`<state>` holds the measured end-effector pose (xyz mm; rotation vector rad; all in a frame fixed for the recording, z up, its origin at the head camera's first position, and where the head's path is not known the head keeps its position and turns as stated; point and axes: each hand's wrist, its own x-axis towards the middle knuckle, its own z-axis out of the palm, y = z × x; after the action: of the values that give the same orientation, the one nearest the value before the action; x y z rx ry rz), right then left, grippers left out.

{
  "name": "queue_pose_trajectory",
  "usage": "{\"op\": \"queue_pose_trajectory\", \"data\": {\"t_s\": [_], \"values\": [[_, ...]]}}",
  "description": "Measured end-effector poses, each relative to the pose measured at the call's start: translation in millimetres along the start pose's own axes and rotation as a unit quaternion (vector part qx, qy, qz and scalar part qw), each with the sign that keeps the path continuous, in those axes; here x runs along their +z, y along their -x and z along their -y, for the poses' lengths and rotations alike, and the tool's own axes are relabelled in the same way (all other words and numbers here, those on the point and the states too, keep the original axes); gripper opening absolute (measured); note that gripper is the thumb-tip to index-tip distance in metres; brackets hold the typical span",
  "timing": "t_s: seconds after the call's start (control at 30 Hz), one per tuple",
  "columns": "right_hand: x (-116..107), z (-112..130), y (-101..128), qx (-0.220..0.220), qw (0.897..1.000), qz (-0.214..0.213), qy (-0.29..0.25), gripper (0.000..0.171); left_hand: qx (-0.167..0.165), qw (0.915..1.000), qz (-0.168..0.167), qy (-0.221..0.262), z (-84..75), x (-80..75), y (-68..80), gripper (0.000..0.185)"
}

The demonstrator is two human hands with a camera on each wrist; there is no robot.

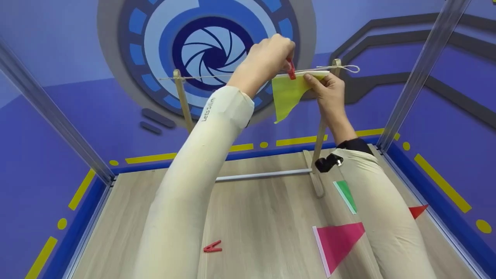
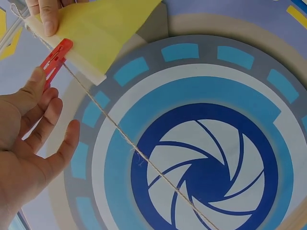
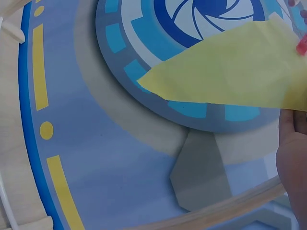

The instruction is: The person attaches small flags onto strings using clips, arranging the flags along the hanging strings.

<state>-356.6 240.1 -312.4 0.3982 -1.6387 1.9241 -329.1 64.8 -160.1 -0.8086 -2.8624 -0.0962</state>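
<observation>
A yellow pennant (image 1: pixel 286 97) with a white top strip hangs against a thin string (image 2: pixel 114 123). Near the pennant's right end, my right hand (image 1: pixel 332 93) pinches its top edge between thumb and fingers. My left hand (image 1: pixel 269 56) holds a red clothespin (image 2: pixel 56 60) by its handles, thumb on one side. The clothespin's tip lies over the string and the white strip; whether it bites on both cannot be told. In the right wrist view, the pennant (image 3: pixel 225 72) spreads out beside the right fingers, and only the edge of the clothespin shows.
Two wooden posts (image 1: pixel 183 99) carry the string, which ends in a loop at the right; a pale rod (image 1: pixel 263 175) runs between them below. On the table lie a red clothespin (image 1: pixel 212 246), a pink pennant (image 1: pixel 338 245), a green pennant (image 1: pixel 346 195) and a red pennant (image 1: pixel 418 211).
</observation>
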Motion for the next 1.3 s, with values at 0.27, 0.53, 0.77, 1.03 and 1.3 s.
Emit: {"op": "queue_pose_trajectory", "data": {"t_s": [0.27, 0.53, 0.77, 1.03, 1.3], "values": [[1, 3, 2, 0.019, 0.999, 0.007, -0.046, 0.020, 0.014, 0.9999, -0.004, -0.004, -5.6, -0.2, -2.5, 0.027], [-7, 5, -1, 0.022, 0.999, 0.045, 0.004, 0.018, 0.021, 0.9998, 0.003, 0.002, -8.6, 3.3, -2.6, 0.027], [-10, 16, 0, 0.037, 0.996, 0.067, 0.049, 0.022, 0.022, 0.9997, 0.006, 0.002, -8.4, 4.8, -4.2, 0.029], [-1, 15, 4, 0.095, 0.992, 0.028, -0.075, 0.028, 0.020, 0.9995, 0.001, 0.023, -4.5, 6.1, -2.5, 0.028], [4, 12, 6, 0.105, 0.990, -0.001, -0.095, 0.030, 0.010, 0.9969, 0.005, 0.078, -0.6, 9.2, 0.6, 0.033]]}}
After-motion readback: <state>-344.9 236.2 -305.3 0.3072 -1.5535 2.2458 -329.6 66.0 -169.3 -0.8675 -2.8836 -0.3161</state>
